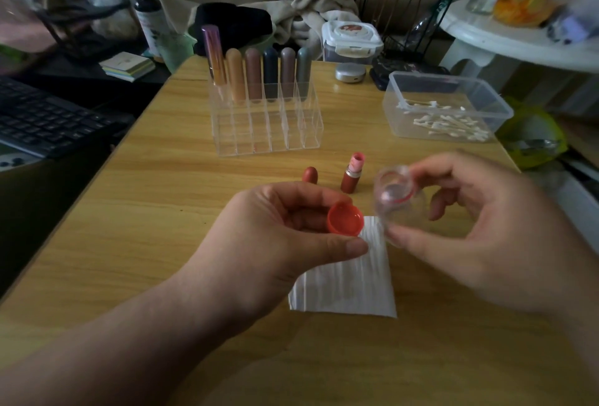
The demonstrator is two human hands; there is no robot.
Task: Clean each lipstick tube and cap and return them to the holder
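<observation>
1. Forearms come in from the bottom edge, and both hands meet low over the wooden table (pixel 146 227), above a white ribbed pad (pixel 350 282) that lies flat on it.
2. The left hand (pixel 282 227) pinches a red screw cap (pixel 345 220) between its thumb and curled fingers, with the hollow side turned toward the camera.
3. The right hand (pixel 470 233) grips a small clear bottle (pixel 398 201), which is blurred. The thumb is underneath and the fingers curl round the far side. The bottle's open neck, ringed in red, appears to tilt up and toward the left hand.
4. The lipstick tube (pixel 351 175) stands uncapped and upright on the table just beyond the hands, its pink stick exposed at the top. Its rounded lipstick cap (pixel 310 175) stands a little apart, to the tube's left.
5. Farther back sits the clear holder (pixel 269 133), with six capped lipsticks in its rear row. A box of cotton swabs (pixel 444 107) is off to the right.
6. The bottle hangs over the pad's far right corner, so wetting the pad likely needs only a downward tip. The tube lies ahead of the gap between the hands, its long axis vertical, closer to the right hand. The lipstick cap is closer to the left. Both hands are occupied, so one probably has to set its item down before the tube can be lifted.
</observation>
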